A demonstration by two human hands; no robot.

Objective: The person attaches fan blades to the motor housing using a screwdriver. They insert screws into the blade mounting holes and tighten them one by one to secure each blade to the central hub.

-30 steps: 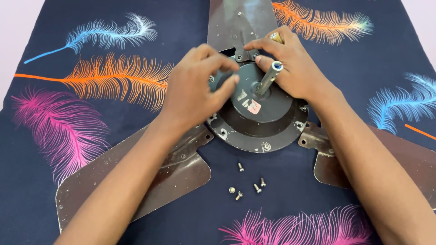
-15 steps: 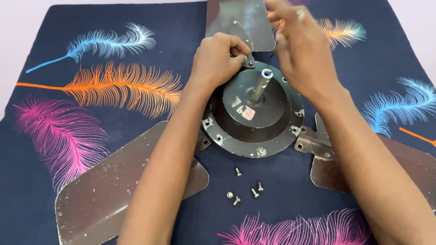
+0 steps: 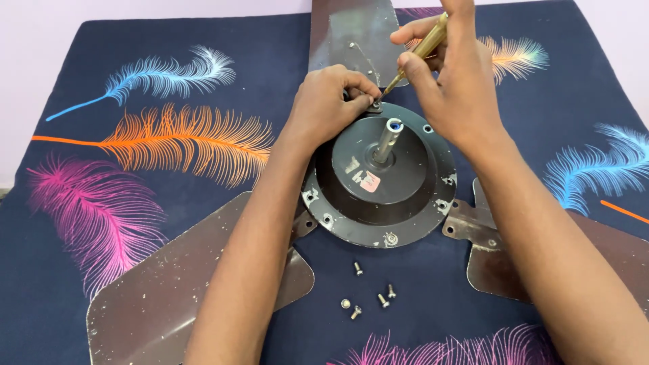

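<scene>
Head view: the fan motor (image 3: 380, 177) lay on a dark feather-print cloth (image 3: 169, 40), its shaft (image 3: 387, 140) pointing up. The left hand (image 3: 328, 101) rested on the motor's far rim, fingers curled shut and pinching the bracket (image 3: 374, 105) of the far blade (image 3: 355, 34) at its screw hole. The right hand (image 3: 454, 84) gripped a brass-coloured screwdriver (image 3: 419, 53), fingers closed around its handle, the tip set down at that same bracket just beside the left fingertips. The left blade (image 3: 162, 297) lay partly under the left forearm; the right blade (image 3: 574, 257) lay beside the motor, under the right forearm. Loose screws (image 3: 368, 294) lay on the cloth, near the motor's near edge.
</scene>
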